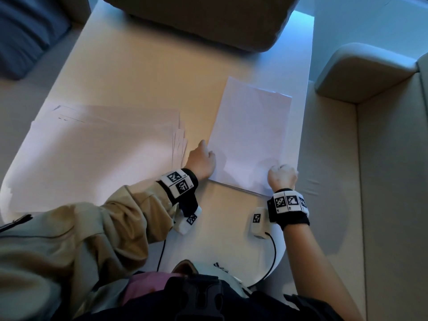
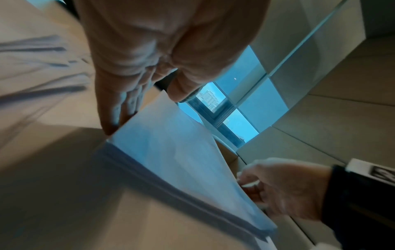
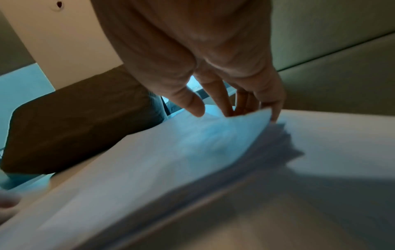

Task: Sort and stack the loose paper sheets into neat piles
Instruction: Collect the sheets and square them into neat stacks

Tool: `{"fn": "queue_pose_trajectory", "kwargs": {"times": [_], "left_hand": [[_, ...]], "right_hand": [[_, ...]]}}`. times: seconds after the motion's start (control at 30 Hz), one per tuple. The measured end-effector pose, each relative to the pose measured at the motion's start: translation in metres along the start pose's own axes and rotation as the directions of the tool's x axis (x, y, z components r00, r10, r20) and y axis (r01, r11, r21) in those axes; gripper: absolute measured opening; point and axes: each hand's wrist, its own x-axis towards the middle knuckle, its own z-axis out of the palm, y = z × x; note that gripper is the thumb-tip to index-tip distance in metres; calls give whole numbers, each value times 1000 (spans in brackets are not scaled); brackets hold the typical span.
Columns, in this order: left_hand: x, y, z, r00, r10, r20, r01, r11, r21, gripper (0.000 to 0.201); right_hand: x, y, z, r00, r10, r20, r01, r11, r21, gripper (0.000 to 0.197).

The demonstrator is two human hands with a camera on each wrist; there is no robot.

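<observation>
A squared stack of white paper (image 1: 250,140) lies on the right side of the pale table (image 1: 139,77). My left hand (image 1: 203,158) stands at the stack's near left edge; in the left wrist view its straight fingers (image 2: 115,110) press against the side of the stack (image 2: 175,152) and the thumb hovers above it. My right hand (image 1: 281,176) is at the near right corner. There its thumb lies on top and its fingers (image 3: 273,104) curl behind the raised corner of the sheets (image 3: 213,138). A fanned spread of loose sheets (image 1: 104,144) lies to the left.
A dark grey cushion (image 1: 196,19) overhangs the table's far edge. A pale sofa armrest (image 1: 361,72) stands to the right and a blue cushion (image 1: 25,31) at the far left. Black cables (image 1: 274,251) trail from the wrist cameras near my body.
</observation>
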Motion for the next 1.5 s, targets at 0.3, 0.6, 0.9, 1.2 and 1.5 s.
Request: {"fn": "queue_pose_trajectory", "kwargs": {"times": [0.3,0.6,0.9,1.2,1.5], "left_hand": [[-12,2,1,1000,-4,10,4,1000,-12,38],[-21,-7,0,1000,6,-5,-6,1000,-25,33],[-29,-5,3,1000,24,14,-25,999,23,37],[-27,-14,0,998,42,38,-42,999,1,39],[-38,-24,-25,991,135,9,-135,990,32,43]], "right_hand": [[-5,-1,-3,999,-42,-21,41,999,-22,42],[-22,23,3,998,-39,-53,37,998,-51,36],[-24,22,-1,995,5,-101,2,998,66,32],[-30,20,2,993,5,-121,3,998,70,25],[-57,12,13,966,-27,-259,40,998,44,46]]}}
